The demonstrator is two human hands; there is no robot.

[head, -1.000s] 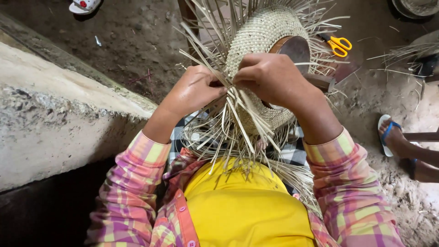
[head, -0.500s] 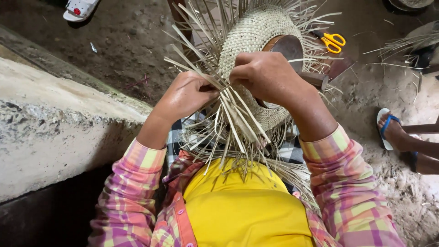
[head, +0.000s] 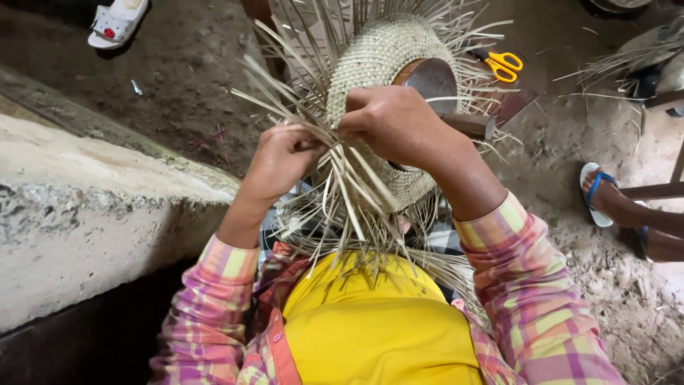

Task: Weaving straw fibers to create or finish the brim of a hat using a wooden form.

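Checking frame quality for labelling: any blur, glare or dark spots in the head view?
Head view: both hands, left hand and right hand, and the woven straw piece are sharp and evenly lit; no glare. The gap under the concrete ledge at bottom left is in deep shadow. Wide-angle bending shows at the edges.

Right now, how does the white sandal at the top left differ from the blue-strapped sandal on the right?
The white sandal lies unworn on the dirt floor; the blue-strapped sandal has another person's foot in it. The white one has a broad band with a red spot; the other has thin blue straps. Both rest on the dirt, away from the weaving.
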